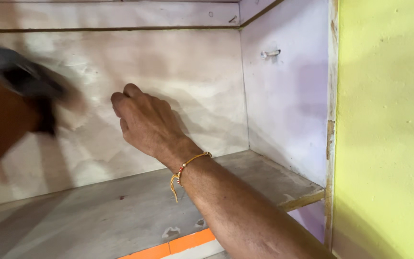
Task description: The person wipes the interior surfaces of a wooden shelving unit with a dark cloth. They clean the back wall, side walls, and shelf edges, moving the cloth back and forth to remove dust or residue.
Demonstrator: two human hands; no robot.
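The right hand point(142, 120), fingers curled shut, presses against the pale, grainy plywood back panel point(192, 81). The blurred left hand point(3, 115) grips a dark, blurred tool point(27, 79) above the worn grey wooden shelf point(120, 216).

Pale plywood cupboard recess point(178, 72), worn grey shelf point(120, 216), lilac side panel point(288, 105), yellow-green wall point(389, 129).

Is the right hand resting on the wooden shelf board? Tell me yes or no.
No, the right hand is raised with fingers curled against the plywood back panel, above the shelf board.
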